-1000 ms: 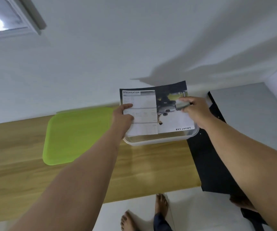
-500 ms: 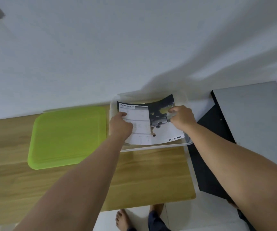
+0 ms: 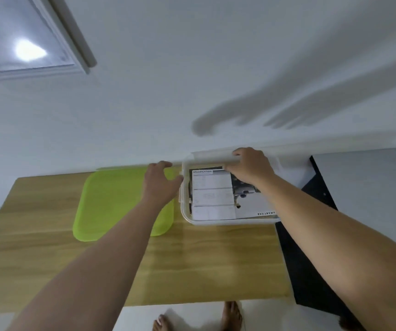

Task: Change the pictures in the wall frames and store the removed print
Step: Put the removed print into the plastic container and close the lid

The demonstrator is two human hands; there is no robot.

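The clear box stands at the far right corner of the wooden table, against the wall. The print lies flat on its floor and covers most of it, the white "SPECIFICATION" panel to the left and the darker photo side to the right. I cannot make out anything else in the box.

The green lid lies flat on the table just left of the box, and nothing rests on it.

My right hand reaches over the print to the far side of the box and grips the far rim, fingers over the top and thumb below it at the print's far edge. Whether the thumb touches the paper I cannot tell.

My left hand hovers over the lid's far right corner, fingers relaxed and holding nothing, thumb just beside the box's left wall. The print lies to its right, inside that wall.
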